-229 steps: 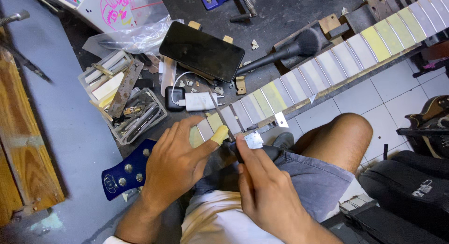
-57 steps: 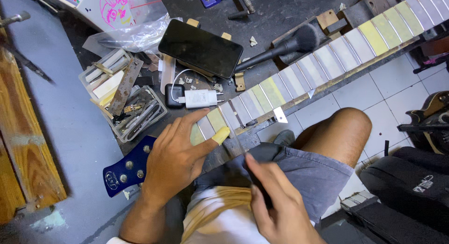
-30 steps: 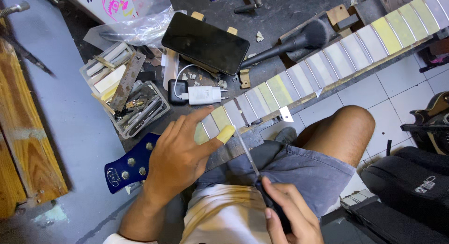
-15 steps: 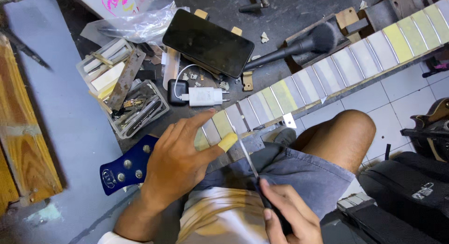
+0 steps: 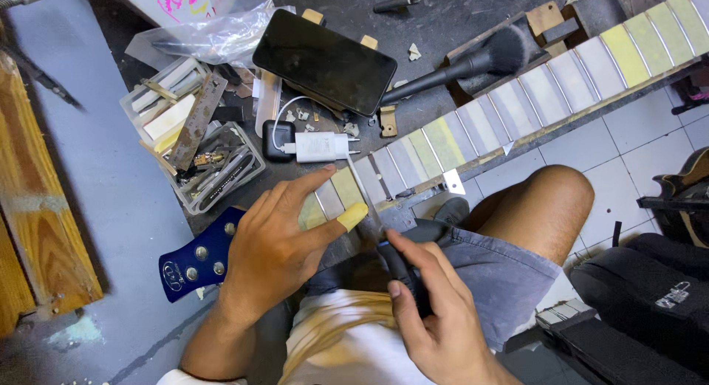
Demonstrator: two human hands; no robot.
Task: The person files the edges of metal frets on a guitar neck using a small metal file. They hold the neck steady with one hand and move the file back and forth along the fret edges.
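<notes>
A guitar neck (image 5: 517, 97) lies slantwise across the dark bench, its fret spaces covered with grey and yellow tape. Its blue headstock (image 5: 196, 256) points to the lower left. My left hand (image 5: 284, 237) presses down on the neck near the headstock, and its thumb tip is wrapped in yellow tape. My right hand (image 5: 436, 318) grips a black-handled tool (image 5: 402, 263) over my lap. The tool's thin metal blade reaches up along a fret just beside my left thumb.
A black phone (image 5: 325, 60), a black brush (image 5: 473, 60), a white charger (image 5: 321, 145) and a clear tray of small tools (image 5: 196, 149) lie behind the neck. A small metal plate (image 5: 453, 182) sits at the neck's near edge. A black bag (image 5: 650, 282) lies right of my knee.
My right hand let go of the small metal plate, dropped to my lap and took up the black-handled tool. It has now moved the blade up to the fret by my left thumb.
</notes>
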